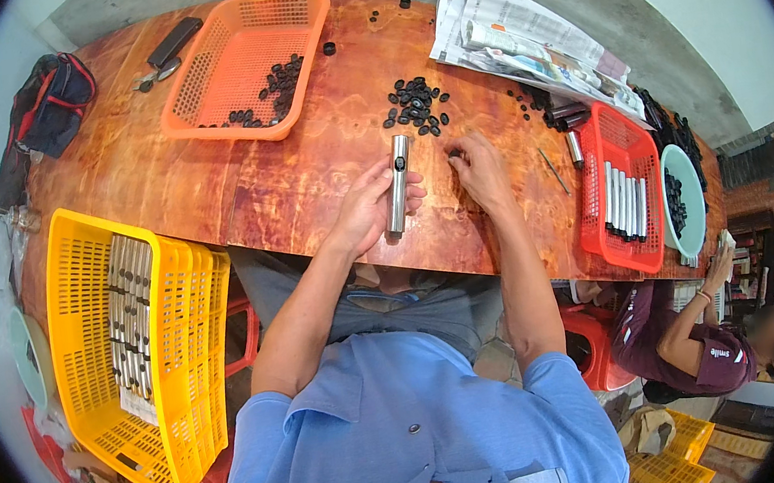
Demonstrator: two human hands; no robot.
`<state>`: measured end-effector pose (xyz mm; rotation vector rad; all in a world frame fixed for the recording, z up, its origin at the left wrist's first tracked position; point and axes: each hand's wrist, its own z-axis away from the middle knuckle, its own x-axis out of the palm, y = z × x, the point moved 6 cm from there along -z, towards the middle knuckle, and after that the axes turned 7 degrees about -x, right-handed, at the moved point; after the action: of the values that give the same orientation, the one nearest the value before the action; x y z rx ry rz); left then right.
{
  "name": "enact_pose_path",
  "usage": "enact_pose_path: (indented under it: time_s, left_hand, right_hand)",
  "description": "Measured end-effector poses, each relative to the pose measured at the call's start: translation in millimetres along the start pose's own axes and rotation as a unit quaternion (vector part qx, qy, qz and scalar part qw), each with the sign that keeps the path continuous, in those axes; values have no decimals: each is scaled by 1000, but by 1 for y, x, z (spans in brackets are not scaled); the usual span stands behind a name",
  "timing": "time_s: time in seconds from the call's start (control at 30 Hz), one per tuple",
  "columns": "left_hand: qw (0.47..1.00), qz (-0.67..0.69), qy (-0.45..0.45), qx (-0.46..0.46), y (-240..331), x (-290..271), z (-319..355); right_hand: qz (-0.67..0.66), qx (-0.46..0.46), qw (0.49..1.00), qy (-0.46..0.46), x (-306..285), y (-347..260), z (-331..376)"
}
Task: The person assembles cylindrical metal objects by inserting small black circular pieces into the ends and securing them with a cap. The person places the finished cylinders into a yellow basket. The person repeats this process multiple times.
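Observation:
My left hand (366, 208) is wrapped round a silver metal tube (396, 193), held roughly upright in the picture above the table's near edge. A black oval button (399, 163) sits in the tube's side near its far end. To the right of the tube, my right hand (484, 175) is closed in a pinch, with a small black piece (453, 153) at its fingertips; its exact shape is partly hidden. Just beyond both hands lies a loose pile of black oval caps (413, 103) on the wooden table (286, 191).
An orange basket (245, 129) with black pieces stands far left, a yellow crate (172, 361) of silver tubes near left. On the right are a red basket (594, 218) of tubes, a green bowl (689, 236), a thin rod (554, 171) and papers (527, 44). Another person (694, 340) works lower right.

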<state>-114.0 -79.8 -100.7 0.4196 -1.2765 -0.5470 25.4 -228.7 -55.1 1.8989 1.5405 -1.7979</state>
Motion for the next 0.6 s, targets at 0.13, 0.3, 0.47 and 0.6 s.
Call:
enact_pose_path:
  time_s: [0.13, 0.3, 0.47, 0.6]
  left_hand:
    - [1000, 5, -14, 2, -2, -3, -1]
    - [1000, 13, -11, -4, -4, -5, -3]
    - [1000, 13, -27, 1, -4, -4, -2]
    - [999, 17, -26, 8, -2, 2, -1]
  right_hand:
    - [4, 57, 996, 68, -3, 4, 5]
    - [69, -1, 997, 42, -7, -8, 7]
    - [-72, -29, 995, 56, -13, -62, 13]
    - [-35, -152, 985, 79, -11, -94, 15]
